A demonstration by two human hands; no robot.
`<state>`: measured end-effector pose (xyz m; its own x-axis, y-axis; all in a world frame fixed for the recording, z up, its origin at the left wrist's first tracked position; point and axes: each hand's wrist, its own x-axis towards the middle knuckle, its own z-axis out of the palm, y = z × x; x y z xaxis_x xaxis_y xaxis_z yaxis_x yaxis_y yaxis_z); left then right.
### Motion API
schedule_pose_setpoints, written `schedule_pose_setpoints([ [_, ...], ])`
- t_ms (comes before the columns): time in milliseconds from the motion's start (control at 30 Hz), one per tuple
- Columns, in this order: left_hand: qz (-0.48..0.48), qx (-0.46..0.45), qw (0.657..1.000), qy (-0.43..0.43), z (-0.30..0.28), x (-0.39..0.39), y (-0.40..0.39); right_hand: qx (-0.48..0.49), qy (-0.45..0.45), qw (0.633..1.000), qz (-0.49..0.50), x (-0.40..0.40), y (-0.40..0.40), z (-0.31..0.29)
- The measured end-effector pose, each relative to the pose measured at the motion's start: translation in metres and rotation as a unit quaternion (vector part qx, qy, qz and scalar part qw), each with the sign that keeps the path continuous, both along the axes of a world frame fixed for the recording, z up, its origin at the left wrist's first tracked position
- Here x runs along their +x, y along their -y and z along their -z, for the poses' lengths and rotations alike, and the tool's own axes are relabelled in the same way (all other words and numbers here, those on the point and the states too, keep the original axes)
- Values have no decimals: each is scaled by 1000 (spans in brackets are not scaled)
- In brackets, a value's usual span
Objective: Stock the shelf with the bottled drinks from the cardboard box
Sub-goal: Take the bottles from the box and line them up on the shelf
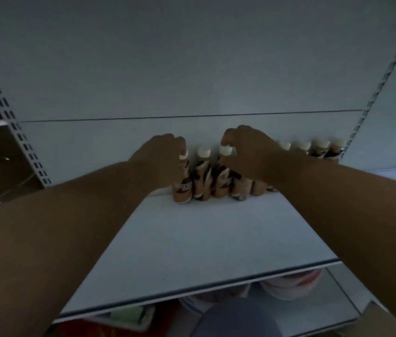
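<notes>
- A slotted upright (9,113) was seen far left of both hands.
- The left hand (160,159) was reached to the back of the shelf (192,239), fingers curled round the leftmost bottle (182,181); the hold was partly hidden.
- A second bottle (203,176) was stood just right of it, between the hands.
- The right hand (248,154) was curled over a third bottle (223,176), thumb at its white cap.
- More bottles (323,149) were lined up right of that hand, against the back panel.

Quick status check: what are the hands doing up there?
Left hand grips the end bottle. Right hand curled over the bottle row. Shelf front unobstructed.
</notes>
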<state>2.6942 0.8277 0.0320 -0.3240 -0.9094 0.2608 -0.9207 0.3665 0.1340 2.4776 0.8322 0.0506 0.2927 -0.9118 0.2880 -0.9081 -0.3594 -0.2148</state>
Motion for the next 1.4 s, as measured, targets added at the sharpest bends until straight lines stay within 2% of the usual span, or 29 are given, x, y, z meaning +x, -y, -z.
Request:
schedule_pose_setpoints([
  [100,-1,-1,1000,-18,9,9,13,2,-45,999,7,9,18,5],
  [267,38,-53,997,-35,22,-9,46,6,-64,996,60,-2,53,23],
  [400,73,-87,993,22,28,-35,72,27,-87,993,72,-12,81,27],
  [567,89,-109,985,97,30,-57,91,39,-130,990,21,-7,98,34],
  [900,136,-11,990,43,21,-48,98,31,-137,990,2,-4,103,29],
  [1000,136,-21,990,32,22,-52,92,33,-156,987,-3,1,101,30],
  [1133,65,-70,995,39,28,-65,88,42,-190,981,3,5,99,28],
  [1400,83,-91,992,28,32,-58,90,47,-134,990,16,5,93,25],
])
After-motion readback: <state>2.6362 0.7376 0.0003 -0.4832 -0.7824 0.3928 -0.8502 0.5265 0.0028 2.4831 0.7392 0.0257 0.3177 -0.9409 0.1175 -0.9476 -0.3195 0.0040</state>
